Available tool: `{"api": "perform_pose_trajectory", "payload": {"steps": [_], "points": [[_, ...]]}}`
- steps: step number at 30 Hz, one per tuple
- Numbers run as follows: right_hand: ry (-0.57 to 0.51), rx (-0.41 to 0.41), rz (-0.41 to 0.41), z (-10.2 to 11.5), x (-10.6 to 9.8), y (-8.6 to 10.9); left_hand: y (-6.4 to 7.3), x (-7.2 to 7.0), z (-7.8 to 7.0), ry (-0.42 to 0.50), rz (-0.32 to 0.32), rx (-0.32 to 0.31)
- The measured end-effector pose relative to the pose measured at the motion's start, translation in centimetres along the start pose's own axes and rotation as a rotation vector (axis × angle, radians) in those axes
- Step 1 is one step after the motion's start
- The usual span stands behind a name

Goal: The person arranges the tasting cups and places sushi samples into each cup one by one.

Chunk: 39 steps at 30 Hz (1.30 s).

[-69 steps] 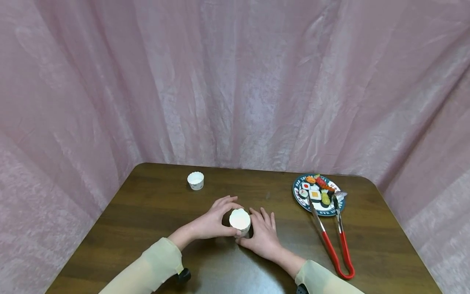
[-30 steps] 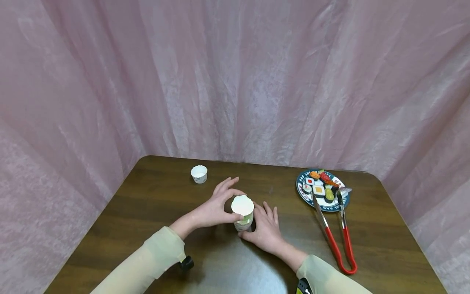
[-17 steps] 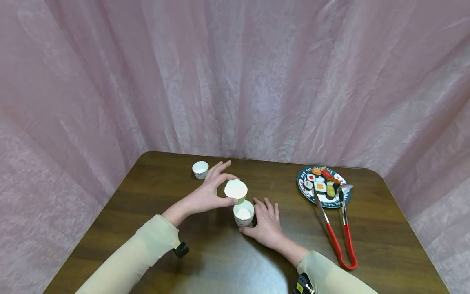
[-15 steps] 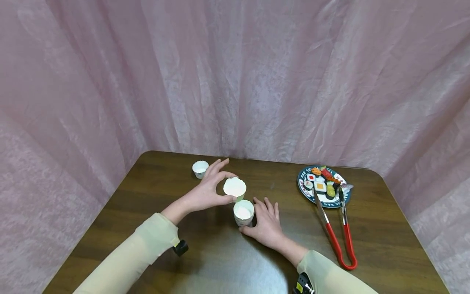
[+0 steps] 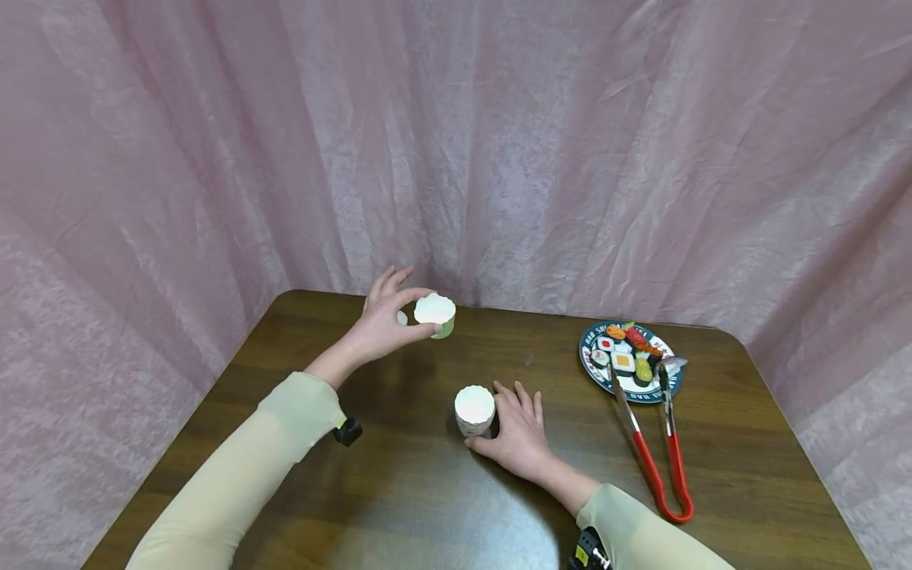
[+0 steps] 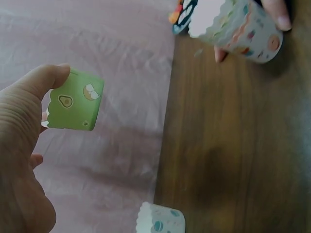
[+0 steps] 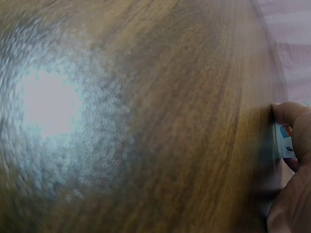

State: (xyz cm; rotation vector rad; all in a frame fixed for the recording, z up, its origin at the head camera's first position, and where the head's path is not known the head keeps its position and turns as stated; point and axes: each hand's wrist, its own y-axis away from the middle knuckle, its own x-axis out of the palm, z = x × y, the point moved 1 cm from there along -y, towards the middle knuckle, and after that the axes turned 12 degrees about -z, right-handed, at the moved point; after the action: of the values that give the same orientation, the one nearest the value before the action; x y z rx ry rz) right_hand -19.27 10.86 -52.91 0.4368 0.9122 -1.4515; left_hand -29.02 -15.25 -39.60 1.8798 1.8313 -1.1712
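In the head view my left hand (image 5: 381, 323) pinches a green paper cupcake cup (image 5: 446, 326) between thumb and fingers, raised over the back of the table. Its avocado print shows in the left wrist view. A stack of patterned paper cups (image 5: 474, 407) stands upright nearer the middle; several scalloped rims are nested in the left wrist view. My right hand (image 5: 518, 434) holds this stack at its side, thumb low by the base. Another white cup (image 6: 167, 219) with blue prints stands at the back, mostly hidden behind my left hand in the head view.
On the right, a blue-rimmed plate (image 5: 644, 397) bears several toy-like sushi pieces (image 5: 622, 362). Red-handled tongs (image 5: 647, 473) lean with their tips on it. A pink curtain (image 5: 456, 158) hangs behind the table's back edge.
My left hand lifted the green cup out of the stack and carried it up, back and to the left, toward the lone white cup. My right hand stayed at the stack.
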Motion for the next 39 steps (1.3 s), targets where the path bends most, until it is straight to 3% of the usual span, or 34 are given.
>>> {"api": "perform_pose_trajectory", "payload": {"steps": [6,12,20,28,34,39], "points": [[0.01,0.005,0.009,0.0,-0.3,-0.2,-1.9,0.6,0.7,-0.087,-0.017,0.013],[0.011,0.004,0.004,0.2,-0.5,-0.2,-3.2,2.2,2.0,-0.256,-0.019,0.069],[0.035,-0.013,-0.004,-0.1,-0.2,-0.1,-3.6,4.8,4.3,-0.41,0.015,0.087],[0.028,-0.015,-0.009,0.1,-0.1,-0.1,-3.5,6.2,5.6,-0.468,0.034,0.061],[0.019,-0.003,-0.004,-0.2,0.1,0.0,-3.7,7.0,7.1,-0.442,0.078,0.02],[0.017,-0.006,-0.007,-0.1,0.1,0.0,-3.5,7.0,7.3,-0.43,0.079,-0.007]]}}
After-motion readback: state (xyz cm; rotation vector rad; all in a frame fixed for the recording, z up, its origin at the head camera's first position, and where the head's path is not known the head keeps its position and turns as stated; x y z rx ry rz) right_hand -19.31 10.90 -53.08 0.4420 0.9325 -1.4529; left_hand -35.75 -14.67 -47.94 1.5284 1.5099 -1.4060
